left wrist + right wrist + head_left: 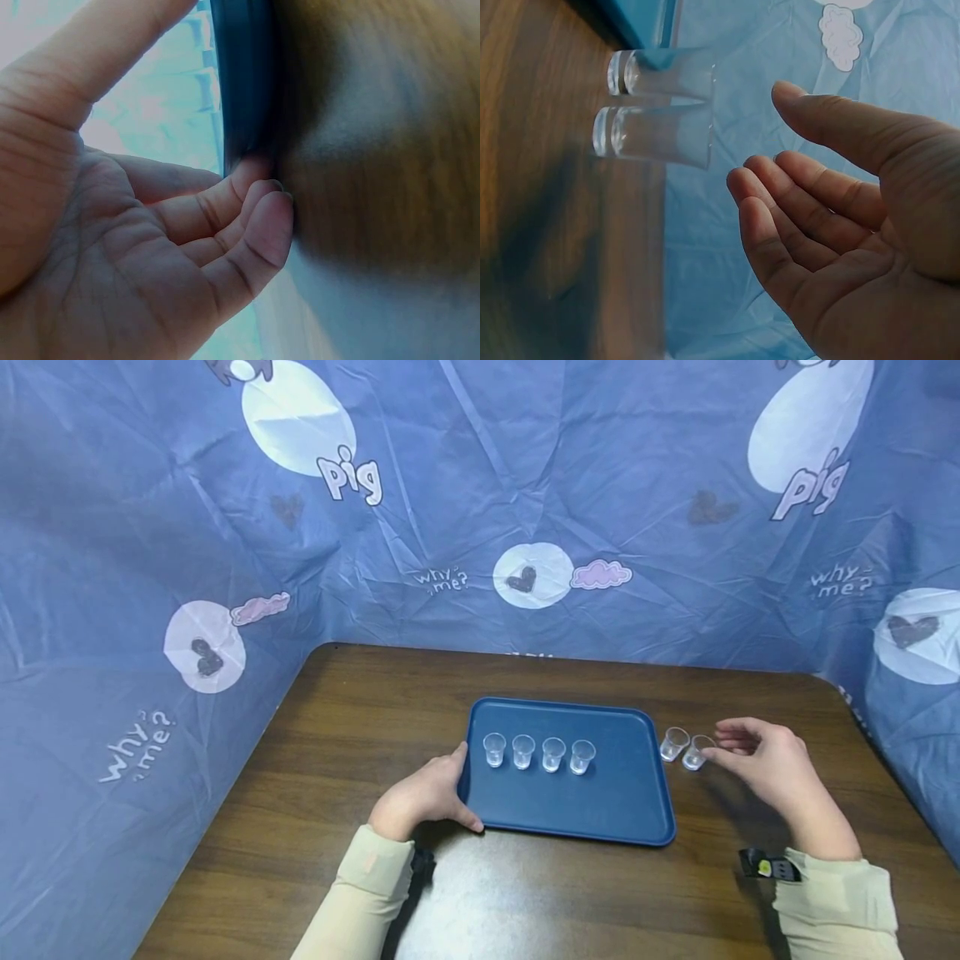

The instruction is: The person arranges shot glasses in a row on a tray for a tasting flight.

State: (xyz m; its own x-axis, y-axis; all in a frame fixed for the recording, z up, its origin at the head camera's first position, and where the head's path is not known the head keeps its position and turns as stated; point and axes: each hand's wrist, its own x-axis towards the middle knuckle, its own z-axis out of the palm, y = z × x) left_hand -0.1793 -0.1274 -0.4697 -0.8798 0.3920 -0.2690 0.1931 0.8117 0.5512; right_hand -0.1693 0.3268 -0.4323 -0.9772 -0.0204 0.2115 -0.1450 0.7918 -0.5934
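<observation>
My left hand (427, 794) rests at the near left corner of a blue tray (525, 810), its thumb along the front edge and its fingers by the left side. In the left wrist view the fingertips (268, 229) meet the tray's rim. A row of several small clear shot glasses (523, 753) stands upright on the tray. Beyond its right edge, two more shot glasses stand side by side on the table, one nearer the tray (672, 747) and one further right (696, 756). My right hand (767, 764) hovers beside the further right glass, fingers loosely bent, with a gap to it in the right wrist view.
The brown wooden table (315, 852) carries the tray and glasses. Blue printed fabric (450, 510) hangs behind it and along both sides. The tray's bare part lies right of and in front of its row of glasses.
</observation>
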